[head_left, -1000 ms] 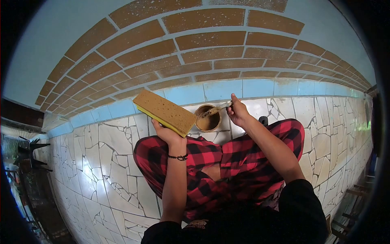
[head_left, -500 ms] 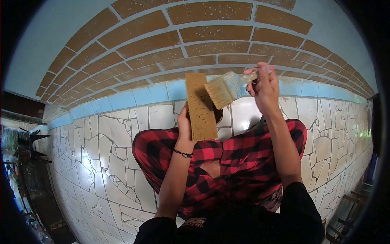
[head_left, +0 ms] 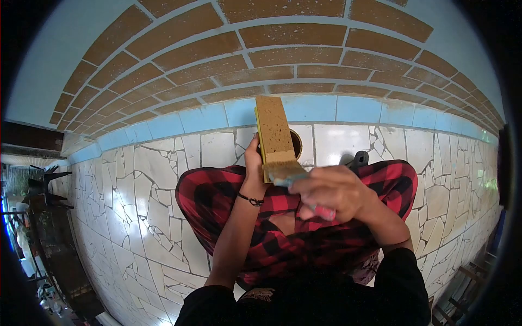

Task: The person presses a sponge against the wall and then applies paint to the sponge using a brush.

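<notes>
A long brown sponge block (head_left: 273, 126) with a yellow side stands tilted up in my left hand (head_left: 254, 161), whose fingers wrap its left side and lower part. My right hand (head_left: 336, 193), somewhat blurred, grips a wide paintbrush (head_left: 288, 170). The bristles lie on the lower part of the sponge's face, where a paler wet band shows just above them. Behind the sponge is a round container (head_left: 297, 144), mostly hidden, with only its right rim in sight.
Ahead rises a wall with painted brown bricks (head_left: 293, 38) above a light blue tile strip (head_left: 310, 108). My crossed legs in checked trousers (head_left: 217, 198) rest on the cracked-tile floor (head_left: 163, 217). A dark object (head_left: 360, 158) lies by my right knee. Dark chairs (head_left: 49, 187) stand far left.
The brush has come out of the container and down onto the sponge's lower face. My left hand has turned the sponge from slanted to nearly upright, in front of the container.
</notes>
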{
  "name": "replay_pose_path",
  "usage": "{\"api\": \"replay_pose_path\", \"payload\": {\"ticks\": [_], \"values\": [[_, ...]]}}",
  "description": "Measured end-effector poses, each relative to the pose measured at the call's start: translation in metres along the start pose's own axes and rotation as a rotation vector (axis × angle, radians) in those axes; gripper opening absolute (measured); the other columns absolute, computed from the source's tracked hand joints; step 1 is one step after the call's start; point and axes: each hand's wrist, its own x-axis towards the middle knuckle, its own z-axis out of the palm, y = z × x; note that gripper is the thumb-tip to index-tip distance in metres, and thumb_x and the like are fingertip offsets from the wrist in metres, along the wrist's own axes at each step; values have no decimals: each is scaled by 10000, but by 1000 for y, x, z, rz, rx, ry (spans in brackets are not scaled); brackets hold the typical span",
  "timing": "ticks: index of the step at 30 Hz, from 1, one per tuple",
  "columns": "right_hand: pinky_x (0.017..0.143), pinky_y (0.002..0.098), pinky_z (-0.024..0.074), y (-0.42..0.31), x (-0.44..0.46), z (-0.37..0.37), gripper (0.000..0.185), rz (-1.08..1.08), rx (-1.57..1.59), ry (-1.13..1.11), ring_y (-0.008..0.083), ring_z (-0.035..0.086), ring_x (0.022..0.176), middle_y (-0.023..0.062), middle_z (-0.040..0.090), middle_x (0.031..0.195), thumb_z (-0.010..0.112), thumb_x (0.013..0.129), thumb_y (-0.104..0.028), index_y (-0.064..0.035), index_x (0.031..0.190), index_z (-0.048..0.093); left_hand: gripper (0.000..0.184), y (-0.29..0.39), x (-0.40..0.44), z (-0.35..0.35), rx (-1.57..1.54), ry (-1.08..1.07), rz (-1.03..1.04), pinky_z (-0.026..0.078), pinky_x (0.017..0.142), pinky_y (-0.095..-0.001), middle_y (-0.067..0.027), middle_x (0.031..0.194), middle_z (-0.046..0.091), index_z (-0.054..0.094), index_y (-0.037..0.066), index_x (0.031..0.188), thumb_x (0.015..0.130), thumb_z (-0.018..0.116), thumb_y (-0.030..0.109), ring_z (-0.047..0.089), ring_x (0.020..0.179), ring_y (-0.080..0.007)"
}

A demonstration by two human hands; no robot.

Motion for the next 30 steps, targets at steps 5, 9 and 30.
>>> {"api": "replay_pose_path", "payload": {"ticks": [5,9,30], "values": [[617,373,574,-3,0,-17,435,29,78,-33,253,701,765,157,791,1094,868,883,-230,-74,1157,570,508,-2,3,-7,56,0,31,612,934,-509,-158,1261,729,627,66,1389,1150,382,441,740,1084,-329],[545,372,538,14,1,-20,450,35,42,127,249,692,743,143,773,1080,906,820,-113,-66,1136,589,507,-15,-6,13,7,11,10,603,964,-494,-165,1312,707,618,63,1412,1153,374,425,730,1110,-330],[751,307,574,39,-16,-37,223,431,120,407,156,718,841,153,764,970,610,1103,-143,-10,1235,489,435,-16,-12,17,304,-199,-72,613,895,-365,-103,1188,745,650,46,1373,1162,433,358,746,1005,-216]]}}
